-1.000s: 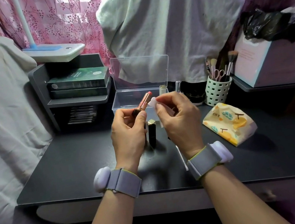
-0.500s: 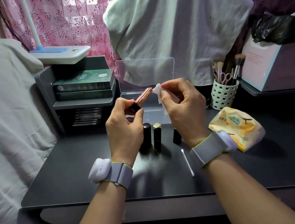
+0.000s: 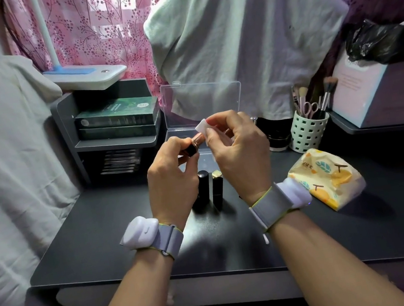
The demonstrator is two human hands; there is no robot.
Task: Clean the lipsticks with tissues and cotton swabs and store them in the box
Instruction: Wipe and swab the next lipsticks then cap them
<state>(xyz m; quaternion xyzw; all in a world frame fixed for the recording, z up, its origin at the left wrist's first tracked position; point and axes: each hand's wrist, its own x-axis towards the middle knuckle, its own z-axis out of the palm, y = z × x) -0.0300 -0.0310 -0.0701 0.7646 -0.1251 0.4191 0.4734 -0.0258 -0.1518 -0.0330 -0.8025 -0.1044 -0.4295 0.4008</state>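
My left hand [image 3: 171,169] grips an uncapped lipstick [image 3: 196,140] with a black base and rose-gold collar, held above the desk. My right hand [image 3: 237,146] pinches a small white tissue [image 3: 202,126] folded over the lipstick's tip, which is hidden. Below my hands two black lipstick tubes [image 3: 204,187] stand upright on the black desk [image 3: 102,237], the right one [image 3: 217,186] gold-topped. A cotton swab [image 3: 265,239] lies on the desk, mostly hidden by my right wrist. The clear plastic box [image 3: 202,98] stands open behind my hands.
A yellow tissue pack [image 3: 327,179] lies on the right. A white perforated cup [image 3: 307,131] of brushes and scissors stands behind it. A grey shelf [image 3: 113,144] with green boxes and a white lamp [image 3: 84,75] is at back left. Cloth hangs behind and at left.
My right hand has brought the tissue onto the lipstick tip, which was bare and visible before. Both hands stay raised in front of the box.
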